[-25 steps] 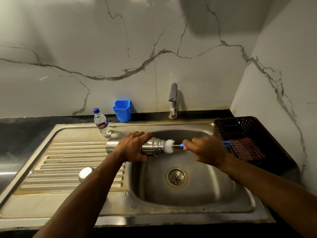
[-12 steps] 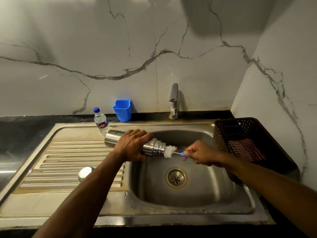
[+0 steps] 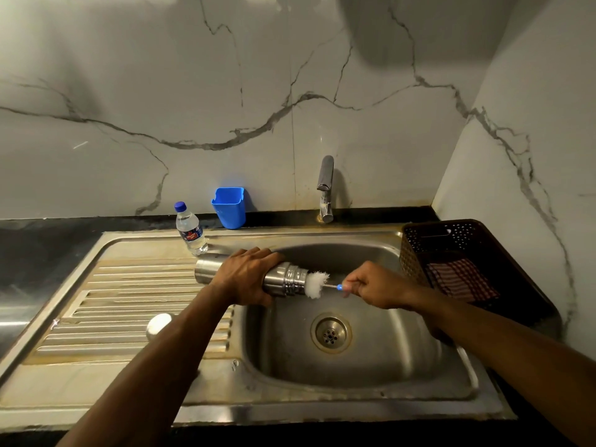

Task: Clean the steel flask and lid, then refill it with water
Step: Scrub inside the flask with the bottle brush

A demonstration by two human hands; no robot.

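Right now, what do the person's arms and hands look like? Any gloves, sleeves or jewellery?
Both arms are bare all the way to the frame edge, with no sleeves in view. The left hand and right hand wear no gloves, and no rings, watch or bracelets are visible.

A steel flask point(image 3: 283, 282) is held lying on its side above the left edge of the sink basin, its open threaded mouth turned to the right. A white bristled bottle brush point(image 3: 317, 283) is set at that mouth, its thin blue-tipped handle pointing right. The rounded steel lid point(image 3: 158, 324) is resting on the ridged draining board, well apart from the flask.
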